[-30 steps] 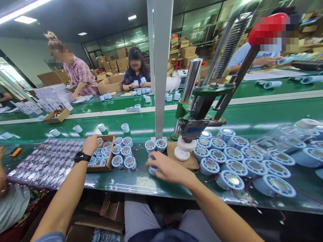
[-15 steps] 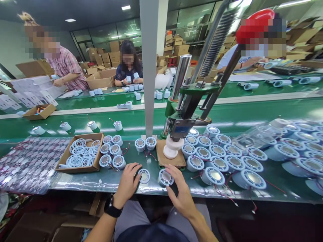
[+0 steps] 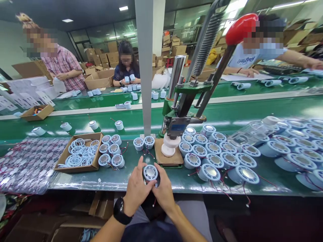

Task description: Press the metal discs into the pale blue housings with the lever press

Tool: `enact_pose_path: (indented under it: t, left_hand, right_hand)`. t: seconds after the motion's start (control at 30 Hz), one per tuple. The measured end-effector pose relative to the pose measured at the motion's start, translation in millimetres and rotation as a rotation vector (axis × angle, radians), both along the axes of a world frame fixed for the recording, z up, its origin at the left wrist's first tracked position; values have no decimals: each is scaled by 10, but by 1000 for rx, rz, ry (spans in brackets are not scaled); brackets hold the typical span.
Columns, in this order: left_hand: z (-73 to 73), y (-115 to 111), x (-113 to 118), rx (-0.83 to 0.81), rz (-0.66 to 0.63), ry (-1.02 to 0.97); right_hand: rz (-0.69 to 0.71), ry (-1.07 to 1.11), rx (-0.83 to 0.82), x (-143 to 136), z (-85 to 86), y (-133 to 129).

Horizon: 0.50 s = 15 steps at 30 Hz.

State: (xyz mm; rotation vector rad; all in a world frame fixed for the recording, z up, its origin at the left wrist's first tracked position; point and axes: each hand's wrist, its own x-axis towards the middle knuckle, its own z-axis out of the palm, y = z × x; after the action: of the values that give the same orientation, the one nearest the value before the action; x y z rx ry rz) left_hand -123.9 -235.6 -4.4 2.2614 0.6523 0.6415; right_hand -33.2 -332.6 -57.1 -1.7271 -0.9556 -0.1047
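Note:
Between my two hands, near the bench's front edge, is a light blue round motor part (image 3: 150,172) with a slotted ring on top. My left hand (image 3: 137,186) grips its left side, thumb at the front. My right hand (image 3: 163,188) wraps round its right side, with the thumbs close together. A thin wire end hangs below the hands. Just behind and to the right stands a hand press (image 3: 179,126) with white round pads over a brown board (image 3: 158,161). Two similar blue parts (image 3: 143,142) stand behind my hands.
A cardboard box (image 3: 97,165) of blue rings and several motor parts (image 3: 111,149) are at left, beside wrapped parts (image 3: 27,164). Many motor parts (image 3: 212,171) and a clear bottle (image 3: 248,132) fill the right. Three people work across the green belt (image 3: 121,116).
My hands have come together round one part. The flat ring near my left hand no longer lies apart on the bench. The person at right has stretched an arm outward.

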Motion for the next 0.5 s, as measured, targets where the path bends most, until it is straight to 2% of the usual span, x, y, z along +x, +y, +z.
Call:
enact_pose_path:
  t: [0.2,0.5]
  left_hand:
    - [-67,-67,46,-55,80,-18]
    - [-68,-91,38,-246,27,-64]
  right_hand:
    - [-27,1,28,-17,-67,32]
    - [-15,-29,16,2,-50,14]
